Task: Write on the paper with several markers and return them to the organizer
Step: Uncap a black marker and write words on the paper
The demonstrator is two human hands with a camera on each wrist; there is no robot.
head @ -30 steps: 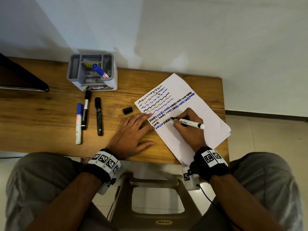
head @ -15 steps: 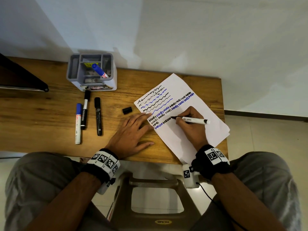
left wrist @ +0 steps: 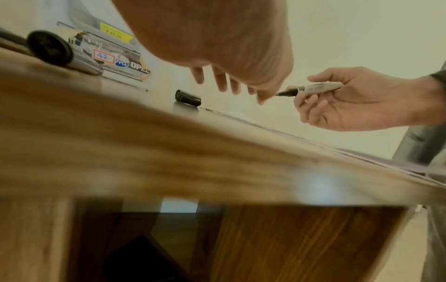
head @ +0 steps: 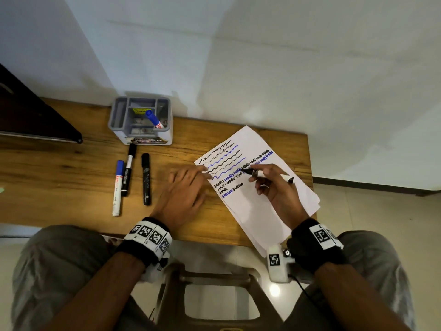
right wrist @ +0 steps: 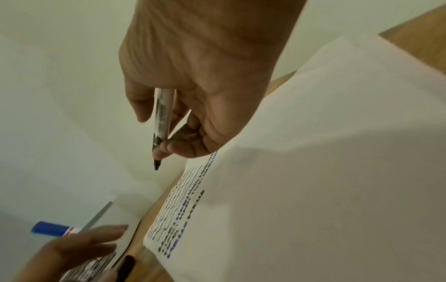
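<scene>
A white paper covered in black and blue writing lies at the table's right end. My right hand grips an uncapped black marker; the wrist views show its tip lifted off the sheet. My left hand hovers, blurred, beside the paper's left edge with fingers hanging relaxed and empty. Below them a black cap lies on the wood, hidden in the head view. The grey organizer holds one blue marker. A blue marker, a black-and-white one and a black one lie in front of it.
A dark flat object sits on the table's far left. The wall runs right behind the organizer. The paper hangs over the table's front edge. A plastic stool stands between my knees under the table.
My left hand has lifted off the paper's edge and moved up over the cap. My right hand has raised the marker from the writing line and swung its tip leftward.
</scene>
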